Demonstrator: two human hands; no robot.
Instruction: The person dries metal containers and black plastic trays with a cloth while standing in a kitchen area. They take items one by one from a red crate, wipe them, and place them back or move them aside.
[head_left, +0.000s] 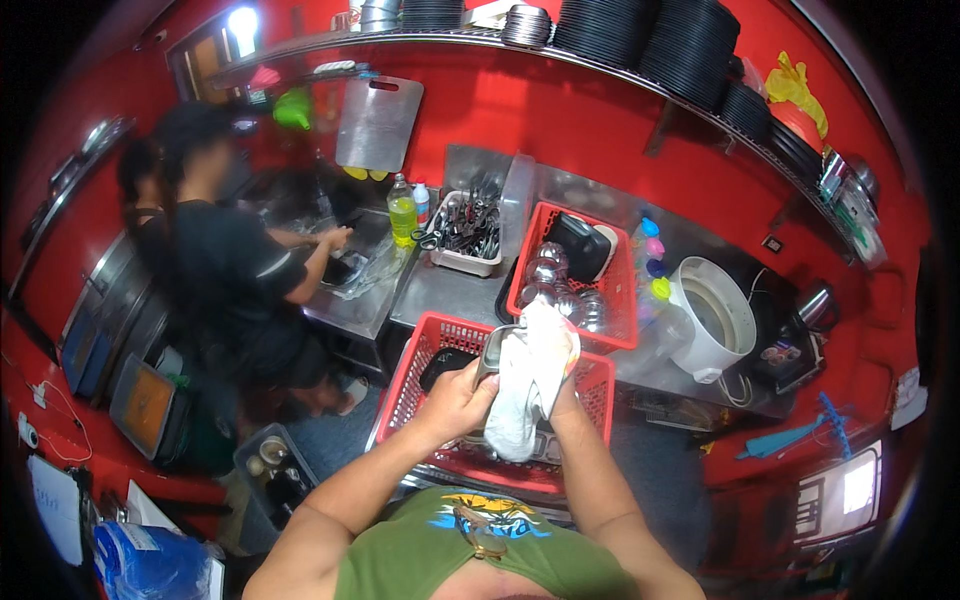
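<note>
My left hand (459, 405) grips a grey metal cup or bowl (491, 351) by its side, thumb toward me. A white cloth (517, 401) hangs over the vessel and hides much of its shape. My right hand (564, 396) holds the cloth against it; most of its fingers are covered. Directly below both hands stands a red plastic basket (405, 382) with a black dish (448, 365) and other wares inside. Just beyond, a second red basket (628, 300) contains several shiny metal bowls (544, 268) and a black container (579, 244).
At the left, a co-worker (225, 255) works at a steel sink (360, 315), another person behind. A cutlery tray (465, 259) and a bottle of yellow-green liquid (403, 214) stand beside it. A white round pot (712, 315) is at right. Stacked black plates (604, 37) fill the overhead shelf.
</note>
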